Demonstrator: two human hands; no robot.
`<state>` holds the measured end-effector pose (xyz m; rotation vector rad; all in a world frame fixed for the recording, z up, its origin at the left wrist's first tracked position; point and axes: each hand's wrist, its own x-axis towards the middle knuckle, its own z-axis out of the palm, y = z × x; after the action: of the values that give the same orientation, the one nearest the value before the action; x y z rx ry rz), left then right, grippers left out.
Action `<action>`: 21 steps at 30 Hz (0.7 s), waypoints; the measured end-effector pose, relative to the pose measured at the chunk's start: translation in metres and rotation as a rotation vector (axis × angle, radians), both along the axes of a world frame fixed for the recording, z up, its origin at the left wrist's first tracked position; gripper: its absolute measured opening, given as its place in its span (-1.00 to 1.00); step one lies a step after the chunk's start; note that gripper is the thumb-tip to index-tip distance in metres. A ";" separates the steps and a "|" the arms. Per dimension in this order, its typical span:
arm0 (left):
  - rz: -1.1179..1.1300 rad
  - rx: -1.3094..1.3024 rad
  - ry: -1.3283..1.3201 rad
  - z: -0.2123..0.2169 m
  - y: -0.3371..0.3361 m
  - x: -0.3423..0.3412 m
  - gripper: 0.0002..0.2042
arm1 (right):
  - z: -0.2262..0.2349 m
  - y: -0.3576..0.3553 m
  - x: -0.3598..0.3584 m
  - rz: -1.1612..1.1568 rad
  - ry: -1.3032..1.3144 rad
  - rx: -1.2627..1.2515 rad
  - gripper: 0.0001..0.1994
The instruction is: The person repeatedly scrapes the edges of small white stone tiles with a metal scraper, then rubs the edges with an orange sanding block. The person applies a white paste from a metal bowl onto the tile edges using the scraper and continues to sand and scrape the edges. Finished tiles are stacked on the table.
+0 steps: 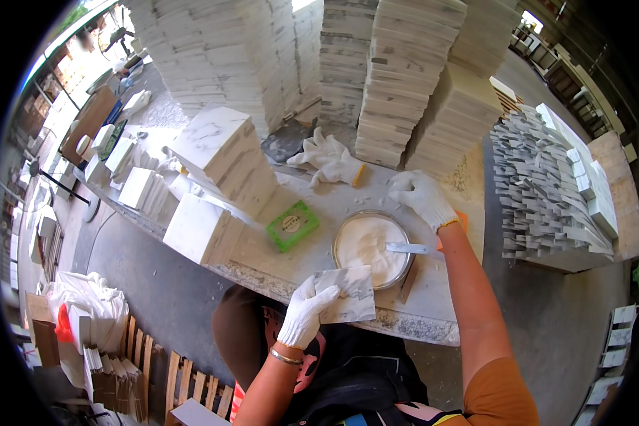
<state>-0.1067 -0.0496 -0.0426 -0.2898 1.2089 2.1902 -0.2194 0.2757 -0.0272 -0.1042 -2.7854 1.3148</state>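
Note:
My left hand, in a white knitted glove, grips a thin square marble tile with grey veins, near the table's front edge. Beside it stands a round metal bowl of white paste or powder, with a pale-handled spatula lying in it. Just beyond the bowl's right rim is my right hand, also gloved. Its fingers are curled together and whatever they may hold is hidden. Under that wrist an orange object shows in part. A green printed box or pack lies left of the bowl.
Tall stacks of marble tiles rise along the table's back. Shorter stacks stand at left. An empty white glove lies behind the bowl. Right of the table is a pile of grey stone strips. Wooden pallets sit on the floor lower left.

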 end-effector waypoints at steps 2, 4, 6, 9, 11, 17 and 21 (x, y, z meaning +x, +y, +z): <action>-0.006 -0.004 0.000 -0.001 -0.001 0.000 -0.67 | 0.004 -0.004 0.012 -0.057 0.000 -0.098 -0.63; -0.033 -0.011 0.003 0.004 -0.005 -0.001 -0.67 | 0.021 -0.012 0.032 -0.114 0.021 -0.132 -0.66; -0.029 -0.007 -0.005 0.000 -0.004 -0.001 -0.67 | 0.037 -0.017 0.061 -0.033 0.036 -0.229 -0.68; -0.027 -0.014 0.000 -0.001 -0.004 -0.001 -0.68 | 0.070 -0.035 0.104 -0.018 -0.079 -0.234 -0.65; -0.032 -0.017 0.008 0.000 -0.004 -0.001 -0.68 | 0.073 -0.041 0.125 -0.008 -0.140 -0.176 -0.61; -0.042 -0.001 0.019 -0.002 -0.004 -0.002 -0.68 | 0.050 -0.050 0.152 0.138 0.004 -0.158 -0.51; -0.060 -0.017 0.011 -0.010 -0.009 -0.002 -0.63 | 0.050 -0.052 0.153 0.130 -0.065 -0.102 -0.56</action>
<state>-0.1092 -0.0587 -0.0524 -0.2456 1.2274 2.1332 -0.0667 0.2235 0.0229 0.0311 -2.8209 1.5094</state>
